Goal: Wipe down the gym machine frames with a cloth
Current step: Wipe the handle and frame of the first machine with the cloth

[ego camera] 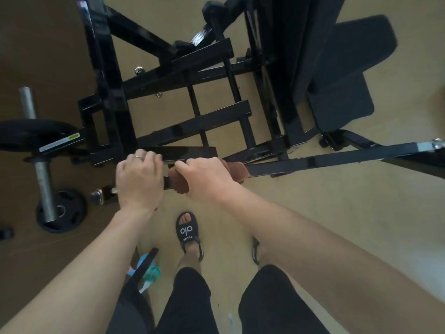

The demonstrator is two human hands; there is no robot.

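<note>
A black steel gym machine frame (199, 121) fills the upper half of the head view. One long black bar (325, 162) runs from the right edge down to my hands. A brown cloth (238, 171) is wrapped over this bar. My right hand (204, 179) grips the cloth around the bar, fingers curled over the top. My left hand (138, 178) grips the same bar's left end just beside the cloth, a ring on one finger.
Dark padded seat (342, 102) at the upper right. A weight plate on a steel sleeve (29, 104) and another plate (61, 209) on the floor at left. My sandalled feet (187, 232) stand below the bar. A spray bottle (149, 273) lies near my left leg.
</note>
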